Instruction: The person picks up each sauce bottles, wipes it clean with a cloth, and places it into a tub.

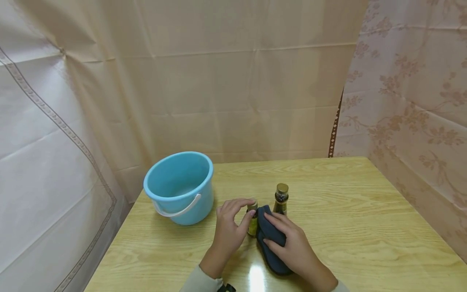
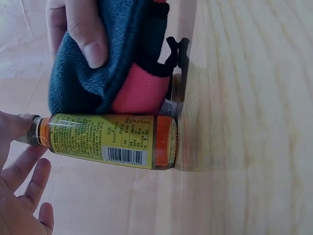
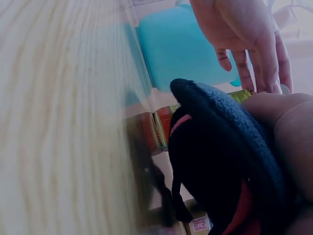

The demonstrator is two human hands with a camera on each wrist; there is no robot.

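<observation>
- Looking down from the head view, the person's left hand (image 1: pixel 229 227) steadies a small bottle (image 1: pixel 252 221) by its cap, fingertips curled onto the top, while the right hand (image 1: pixel 292 245) presses a folded dark blue cloth (image 1: pixel 270 239) against the bottle's side. A taller dark bottle (image 1: pixel 281 198) stands just behind the cloth, and a light blue bucket (image 1: pixel 180 186) with a white handle sits to the left on the wooden table (image 1: pixel 365 211). Judging by this, the wiping of the small bottle appears to be under way, with the tall bottle not yet handled.
- From the left wrist view, the small bottle (image 2: pixel 105 140) stands upright on the table (image 2: pixel 254 98), its yellow label with a barcode facing the camera. Left fingers (image 2: pixel 24 186) rest at the cap end. The cloth (image 2: pixel 98 68), blue outside with a pink lining, lies along one side of the bottle, pinched by a right thumb (image 2: pixel 88 32). The label side turned to the camera is uncovered, so that face probably remains to be wiped.
- From the right wrist view, the cloth (image 3: pixel 220 147) fills the foreground, gripped in the right hand (image 3: pixel 288 132); the bottle's base (image 3: pixel 164 127) shows beside it, the bucket (image 3: pixel 181 49) behind, and the left hand (image 3: pixel 249 39) hangs above with fingers reaching down to the cap.
</observation>
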